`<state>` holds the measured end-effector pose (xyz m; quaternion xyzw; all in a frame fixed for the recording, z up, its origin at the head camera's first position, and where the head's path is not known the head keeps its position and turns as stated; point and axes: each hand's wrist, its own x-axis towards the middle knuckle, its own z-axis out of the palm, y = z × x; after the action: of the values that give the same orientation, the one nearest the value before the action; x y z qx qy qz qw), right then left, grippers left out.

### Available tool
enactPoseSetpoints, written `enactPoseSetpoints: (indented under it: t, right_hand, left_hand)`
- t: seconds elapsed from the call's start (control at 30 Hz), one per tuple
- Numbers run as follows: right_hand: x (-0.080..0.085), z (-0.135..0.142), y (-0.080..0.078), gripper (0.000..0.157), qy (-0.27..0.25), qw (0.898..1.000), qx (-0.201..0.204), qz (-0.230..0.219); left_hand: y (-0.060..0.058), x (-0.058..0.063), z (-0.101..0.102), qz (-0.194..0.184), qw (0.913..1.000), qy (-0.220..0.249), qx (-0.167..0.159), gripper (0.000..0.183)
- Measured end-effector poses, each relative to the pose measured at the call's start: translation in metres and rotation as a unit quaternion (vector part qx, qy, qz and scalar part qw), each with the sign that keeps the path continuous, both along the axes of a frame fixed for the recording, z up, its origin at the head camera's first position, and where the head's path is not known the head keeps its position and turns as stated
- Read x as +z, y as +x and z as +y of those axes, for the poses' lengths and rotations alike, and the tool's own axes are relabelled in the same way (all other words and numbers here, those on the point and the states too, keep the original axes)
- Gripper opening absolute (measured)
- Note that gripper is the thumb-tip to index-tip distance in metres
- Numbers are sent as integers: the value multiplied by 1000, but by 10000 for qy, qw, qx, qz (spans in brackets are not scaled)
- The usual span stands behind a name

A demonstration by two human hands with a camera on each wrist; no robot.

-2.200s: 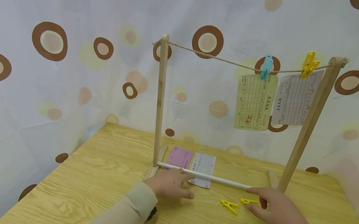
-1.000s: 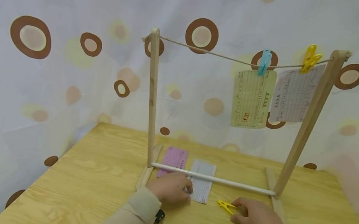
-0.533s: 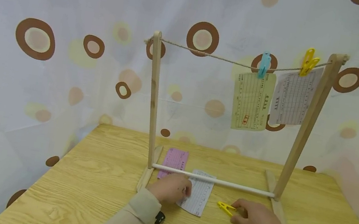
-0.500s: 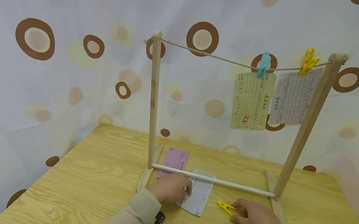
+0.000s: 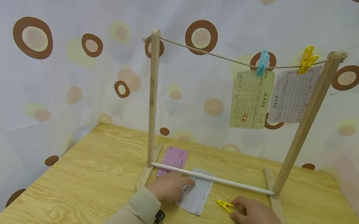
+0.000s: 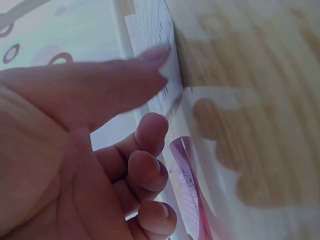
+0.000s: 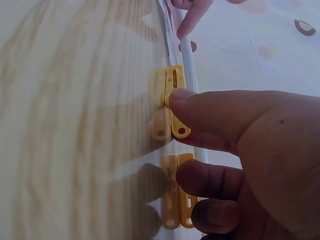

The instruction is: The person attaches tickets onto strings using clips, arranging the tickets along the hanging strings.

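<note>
My left hand (image 5: 168, 187) is over the left edge of a white printed slip (image 5: 196, 198), its index finger extended on the paper. In the left wrist view, the other fingers (image 6: 152, 175) curl loosely beside a pink slip (image 6: 187, 195), with nothing in them. My right hand (image 5: 259, 222) pinches a yellow clothespin (image 5: 225, 205) low at the table, thumb and index finger at its handle end. A second yellow clothespin (image 7: 187, 192) shows in the right wrist view beside the curled lower fingers; the hand hides it from the head view.
A wooden frame (image 5: 152, 103) with a white crossbar (image 5: 235, 184) stands on the table (image 5: 80, 190). From its string (image 5: 207, 52) hang a yellow slip (image 5: 250, 100) under a blue clothespin (image 5: 262, 63) and a pale slip (image 5: 292, 95) under a yellow clothespin (image 5: 306, 61).
The white slip has slid toward me under my left hand, whose index finger has since straightened. My right hand has come down from the crossbar's right end to the yellow clothespin and stayed there.
</note>
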<state>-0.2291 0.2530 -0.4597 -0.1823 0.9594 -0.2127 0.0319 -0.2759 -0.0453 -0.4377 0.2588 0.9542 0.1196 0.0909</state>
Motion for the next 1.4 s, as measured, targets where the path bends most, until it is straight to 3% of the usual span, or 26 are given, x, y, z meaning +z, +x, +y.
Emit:
enactPoseSetpoints:
  t: [0.27,0.5,0.73,0.93,1.03,1.2,1.4]
  right_hand:
    - [0,-1,0,30,4,10000,-27,0]
    - [0,-2,0,29,84,9999,-45,31]
    - [-1,-3,1,27,114,9998,-53,158]
    - [0,-2,2,32,-139,9998,152,30]
    - [1,-2,1,34,-143,9998,160,-44]
    - [0,-2,0,31,-78,10000,49,-26]
    - [0,-1,1,27,-281,9995,116,-82]
  left_hand:
    - [0,-1,-3,101,9973,-647,-319,71]
    - [3,2,-6,-121,9995,-232,-171,64]
    - [8,6,-8,-78,9995,13,-322,41]
    - [8,5,-13,-318,9989,48,-345,30]
    - [5,4,-16,-375,9990,203,-164,37]
    - [-1,1,-16,-98,9998,164,31,56]
    - [-2,-1,-15,-6,9999,75,109,58]
